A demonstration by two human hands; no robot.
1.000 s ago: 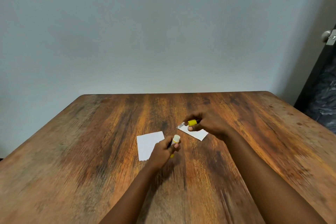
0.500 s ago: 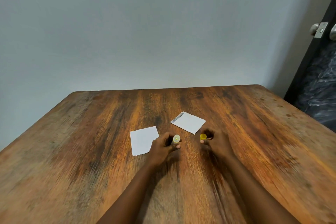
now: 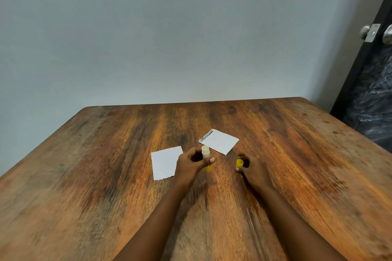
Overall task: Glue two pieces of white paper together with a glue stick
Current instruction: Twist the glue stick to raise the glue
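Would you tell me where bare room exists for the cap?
Bare wooden table spreads right of the right hand pinching the yellow cap and left of the nearer white paper. Crowded around the left hand gripping the yellow glue stick.

On the wooden worktop (image 3: 106,176) lie two white papers (image 3: 165,162) (image 3: 219,141), apart. The left hand (image 3: 188,165) grips an uncapped glue stick (image 3: 206,155) upright; the right hand (image 3: 252,167) pinches its yellow cap (image 3: 239,163).
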